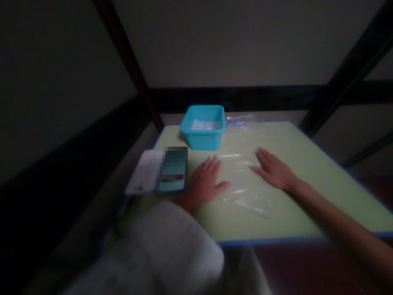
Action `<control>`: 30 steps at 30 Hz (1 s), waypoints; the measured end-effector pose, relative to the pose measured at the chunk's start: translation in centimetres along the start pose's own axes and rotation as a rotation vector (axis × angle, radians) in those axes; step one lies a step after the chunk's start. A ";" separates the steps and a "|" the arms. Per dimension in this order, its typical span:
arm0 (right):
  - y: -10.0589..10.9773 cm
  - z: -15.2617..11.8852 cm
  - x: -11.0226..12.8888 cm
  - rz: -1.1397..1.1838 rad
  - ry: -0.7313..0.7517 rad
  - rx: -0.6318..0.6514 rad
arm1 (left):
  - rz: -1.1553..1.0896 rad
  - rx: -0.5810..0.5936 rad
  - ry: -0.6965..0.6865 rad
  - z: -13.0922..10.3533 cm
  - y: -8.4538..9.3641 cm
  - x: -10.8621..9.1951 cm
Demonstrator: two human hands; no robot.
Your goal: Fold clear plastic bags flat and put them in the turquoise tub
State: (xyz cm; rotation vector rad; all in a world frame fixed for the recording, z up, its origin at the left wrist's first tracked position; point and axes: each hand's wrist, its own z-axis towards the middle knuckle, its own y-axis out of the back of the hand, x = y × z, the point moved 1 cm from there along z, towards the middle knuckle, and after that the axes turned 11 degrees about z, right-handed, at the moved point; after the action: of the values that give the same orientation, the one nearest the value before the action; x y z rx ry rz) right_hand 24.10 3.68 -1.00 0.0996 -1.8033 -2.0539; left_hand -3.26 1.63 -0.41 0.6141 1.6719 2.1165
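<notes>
Both hands pressing flat on one clear plastic bag (pixel 242 180), mid-table.

Left hand (pixel 204 182) and right hand (pixel 273 169) are lying palm-down with fingers spread, gripping nothing — bag is sitting between and under them. Looks thin, limp, slippery; best pinched at an edge. One blue tub (pixel 203 126) is sitting far, one phone (pixel 172 170) left, on the green table (pixel 322 184).
</notes>
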 end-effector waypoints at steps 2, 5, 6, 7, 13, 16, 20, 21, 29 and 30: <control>0.0 0.0 0.0 0.002 -0.021 -0.004 | 0.004 0.004 -0.001 0.0 0.0 0.0; 0.0 0.0 0.1 0.000 -0.026 0.004 | 0.007 0.009 -0.004 0.0 0.1 0.0; 0.1 0.0 0.1 -0.002 -0.021 0.010 | 0.006 0.010 -0.004 0.0 0.1 0.0; 0.1 0.0 0.1 -0.003 -0.017 0.015 | 0.004 0.012 -0.003 0.0 0.1 0.0; 0.2 0.0 0.1 -0.008 -0.012 0.012 | -0.010 0.008 0.004 0.0 0.0 0.0; 0.2 0.1 0.1 -0.013 -0.006 0.014 | -0.014 0.014 0.006 0.0 0.1 0.0; 0.2 0.2 0.1 -0.023 -0.030 0.020 | -0.009 0.025 0.005 0.0 0.1 0.0; 0.2 0.2 0.1 -0.027 -0.037 0.021 | -0.006 0.023 0.006 0.0 0.1 0.0; 0.4 0.1 -0.2 -0.022 -0.017 0.034 | -0.010 0.021 0.004 0.0 0.1 0.0; 0.4 0.0 -0.2 -0.017 -0.011 0.030 | -0.010 0.022 0.003 0.0 0.1 0.0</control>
State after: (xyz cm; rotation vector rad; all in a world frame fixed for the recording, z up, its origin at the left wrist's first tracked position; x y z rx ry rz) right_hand 24.40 3.74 -0.69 0.1130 -1.8468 -2.0430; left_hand -3.30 1.58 -0.32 0.6084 1.6987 2.0950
